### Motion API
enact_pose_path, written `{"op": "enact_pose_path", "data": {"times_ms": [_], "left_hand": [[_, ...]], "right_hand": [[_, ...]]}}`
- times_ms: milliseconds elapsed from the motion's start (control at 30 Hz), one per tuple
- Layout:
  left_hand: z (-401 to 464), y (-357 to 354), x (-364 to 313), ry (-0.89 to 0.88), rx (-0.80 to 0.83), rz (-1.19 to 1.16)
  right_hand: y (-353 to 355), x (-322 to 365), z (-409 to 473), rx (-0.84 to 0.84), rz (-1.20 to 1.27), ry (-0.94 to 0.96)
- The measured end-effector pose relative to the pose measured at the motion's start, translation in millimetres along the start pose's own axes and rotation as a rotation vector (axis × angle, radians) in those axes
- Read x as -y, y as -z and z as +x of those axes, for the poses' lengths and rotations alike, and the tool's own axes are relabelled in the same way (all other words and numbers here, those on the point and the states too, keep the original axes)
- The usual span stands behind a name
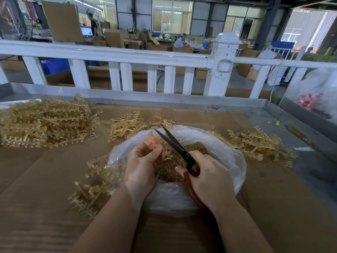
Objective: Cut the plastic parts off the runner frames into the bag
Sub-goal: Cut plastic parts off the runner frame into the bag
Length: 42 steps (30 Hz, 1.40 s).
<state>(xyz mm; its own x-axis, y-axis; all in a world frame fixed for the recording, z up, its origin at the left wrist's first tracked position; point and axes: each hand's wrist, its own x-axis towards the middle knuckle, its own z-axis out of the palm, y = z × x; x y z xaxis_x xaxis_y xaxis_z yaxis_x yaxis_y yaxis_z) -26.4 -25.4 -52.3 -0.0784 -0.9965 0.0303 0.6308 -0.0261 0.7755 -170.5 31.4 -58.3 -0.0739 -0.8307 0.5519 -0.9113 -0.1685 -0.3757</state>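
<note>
My left hand (143, 161) pinches a tan plastic runner frame (165, 148) over the mouth of a clear plastic bag (229, 161). My right hand (207, 178) grips the red-brown handles of black scissors (175, 141), whose blades stand apart and point up and away beside the frame. Many small tan cut parts (175, 161) lie inside the bag. Part of the held frame is hidden behind my left fingers.
A big heap of runner frames (45, 121) lies at the left, a smaller heap (125, 125) behind the bag, another (259, 143) at the right, and loose frames (94, 181) by my left wrist. Cardboard (45, 207) covers the metal table; a white railing (127, 57) stands beyond.
</note>
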Motion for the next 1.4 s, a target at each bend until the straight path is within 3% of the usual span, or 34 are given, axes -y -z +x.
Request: {"op": "enact_pose_path", "data": {"times_ms": [267, 500, 1400], "left_hand": [[1.6, 3.7, -1.6, 0.047, 0.015, -0.089], [-0.5, 2.8, -4.2, 0.047, 0.053, -0.083], [1.0, 3.1, -1.1, 0.018, -0.028, -0.071]], "right_hand": [[-0.4, 0.6, -0.7, 0.068, -0.040, 0.028], [0.2, 3.1, -0.8, 0.024, -0.023, 0.043], [3.2, 5.4, 0.8, 0.107, -0.008, 0.066]]}}
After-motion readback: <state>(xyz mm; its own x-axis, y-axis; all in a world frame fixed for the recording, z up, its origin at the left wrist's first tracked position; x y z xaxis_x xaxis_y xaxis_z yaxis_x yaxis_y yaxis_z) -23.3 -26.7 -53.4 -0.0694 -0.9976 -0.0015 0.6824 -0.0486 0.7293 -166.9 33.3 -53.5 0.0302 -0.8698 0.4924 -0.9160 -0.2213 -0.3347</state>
